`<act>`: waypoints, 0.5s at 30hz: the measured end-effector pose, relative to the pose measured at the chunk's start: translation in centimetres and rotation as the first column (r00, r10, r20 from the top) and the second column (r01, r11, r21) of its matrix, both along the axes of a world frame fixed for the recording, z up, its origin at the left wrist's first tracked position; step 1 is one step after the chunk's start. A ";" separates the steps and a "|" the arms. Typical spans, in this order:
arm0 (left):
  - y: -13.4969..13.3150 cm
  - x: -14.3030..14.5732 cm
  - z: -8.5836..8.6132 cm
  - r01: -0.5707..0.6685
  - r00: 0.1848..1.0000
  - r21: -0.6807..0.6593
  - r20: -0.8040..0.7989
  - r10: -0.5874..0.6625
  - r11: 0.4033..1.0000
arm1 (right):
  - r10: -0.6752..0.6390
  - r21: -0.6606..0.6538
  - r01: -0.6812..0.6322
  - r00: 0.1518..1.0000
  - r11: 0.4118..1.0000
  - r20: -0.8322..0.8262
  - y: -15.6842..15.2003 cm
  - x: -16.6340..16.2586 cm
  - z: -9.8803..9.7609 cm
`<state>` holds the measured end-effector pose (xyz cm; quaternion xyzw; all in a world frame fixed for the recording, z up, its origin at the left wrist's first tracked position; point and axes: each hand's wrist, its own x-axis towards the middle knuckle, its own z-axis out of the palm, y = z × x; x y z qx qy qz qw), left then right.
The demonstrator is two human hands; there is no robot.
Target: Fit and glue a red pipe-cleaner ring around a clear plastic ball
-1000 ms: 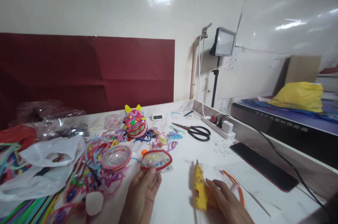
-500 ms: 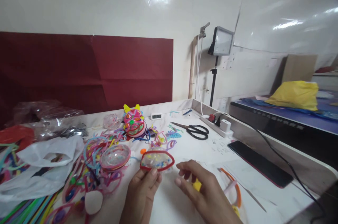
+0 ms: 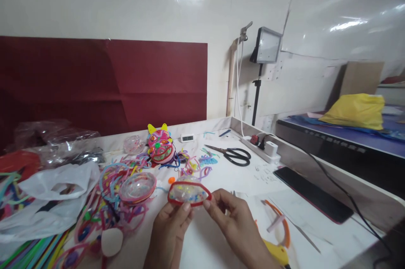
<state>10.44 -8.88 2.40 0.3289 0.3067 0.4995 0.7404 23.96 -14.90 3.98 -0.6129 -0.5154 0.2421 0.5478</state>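
A clear plastic piece with a red pipe-cleaner rim (image 3: 188,193) is held up above the white table, small coloured bits showing through it. My left hand (image 3: 171,231) pinches its lower edge between thumb and fingers. At its pointed right end, the thumb and fingers of my right hand (image 3: 234,218) close on the rim. Below my right wrist lies a yellow tool (image 3: 276,253), mostly hidden by the arm. An orange curved strip (image 3: 286,229) is to the right of it. Behind the piece sits a small orange bit (image 3: 171,180).
Scissors (image 3: 234,154), a small digital display (image 3: 187,138) and a colourful mask-like figure (image 3: 160,146) stand further back. A pile of pipe cleaners (image 3: 110,193) with a clear bowl-shaped piece (image 3: 138,188) fills the left. On the right are a phone (image 3: 313,194) and a power strip (image 3: 262,151).
My right hand has moved left and closed on the right end of the red-rimmed piece. My left hand keeps its hold. More of the yellow tool shows below my right wrist.
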 end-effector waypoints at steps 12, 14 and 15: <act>-0.1 0.0 0.0 0.009 1.000 -0.004 0.016 -0.009 1.000 | 0.012 -0.054 -0.019 0.991 0.998 -0.137 0.3 0.0 -1.0; -0.1 0.0 -0.1 0.012 1.000 -0.006 0.017 -0.012 1.000 | 0.003 -0.052 -0.011 0.988 0.999 -0.153 0.3 -0.1 -1.2; -0.1 0.0 -0.1 0.017 1.000 -0.008 0.015 -0.016 1.000 | 0.001 -0.049 -0.009 0.986 0.999 -0.167 0.3 -0.2 -1.3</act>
